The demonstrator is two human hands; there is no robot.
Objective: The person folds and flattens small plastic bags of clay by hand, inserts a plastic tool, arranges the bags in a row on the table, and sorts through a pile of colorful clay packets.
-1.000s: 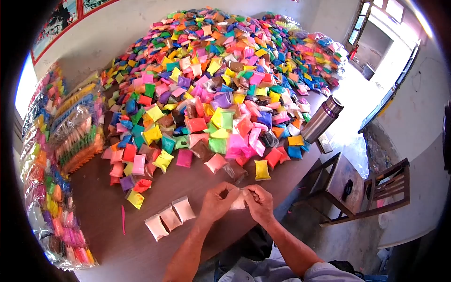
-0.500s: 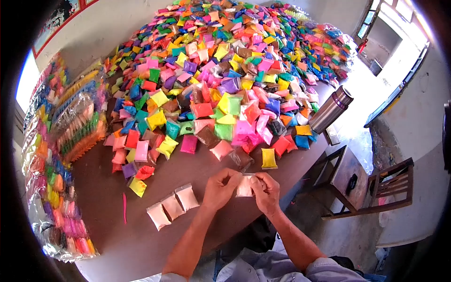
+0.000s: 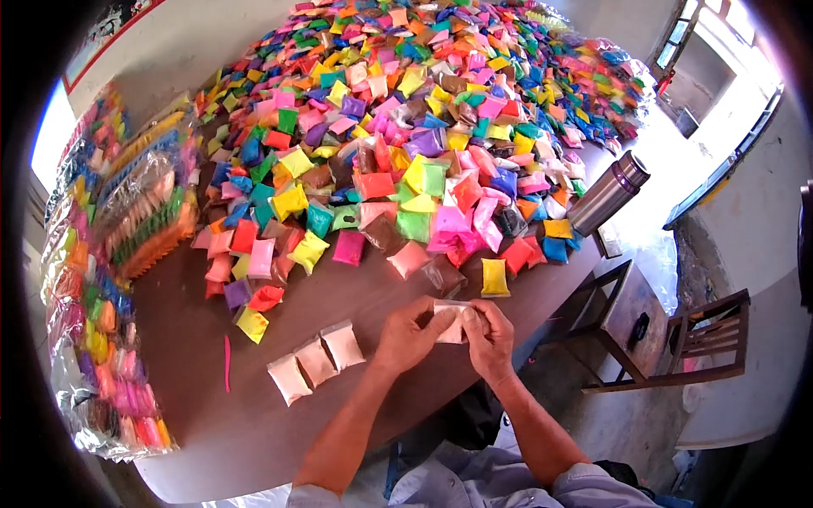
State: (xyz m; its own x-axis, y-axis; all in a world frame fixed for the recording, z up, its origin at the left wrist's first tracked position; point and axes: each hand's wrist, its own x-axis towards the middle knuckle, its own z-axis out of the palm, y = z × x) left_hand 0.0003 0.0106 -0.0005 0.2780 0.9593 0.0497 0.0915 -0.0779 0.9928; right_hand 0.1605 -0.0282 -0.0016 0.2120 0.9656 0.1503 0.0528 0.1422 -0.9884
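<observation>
Both hands meet over the table's front edge around one small pale pink packet [image 3: 450, 323]. My left hand [image 3: 412, 335] pinches its left side, thumb on top. My right hand [image 3: 488, 337] grips the right side, fingers bent around it. To the left of my hands, three pale pink packets [image 3: 316, 362] lie side by side on the brown table [image 3: 186, 423]. A yellow packet [image 3: 495, 278] lies just beyond my right hand, near the front of a large heap of many-coloured packets [image 3: 415, 169].
Clear bags of packed colours [image 3: 148, 212] line the table's left side. A pink strip [image 3: 227, 364] lies near them. A steel flask [image 3: 610, 193] stands at the right edge. Beyond that edge are a wooden stool [image 3: 622, 313] and a wooden chair [image 3: 716, 339].
The view has shifted, so the heap and flask appear farther right. Between my hands the packet now shows more, and my left thumb lies across it.
</observation>
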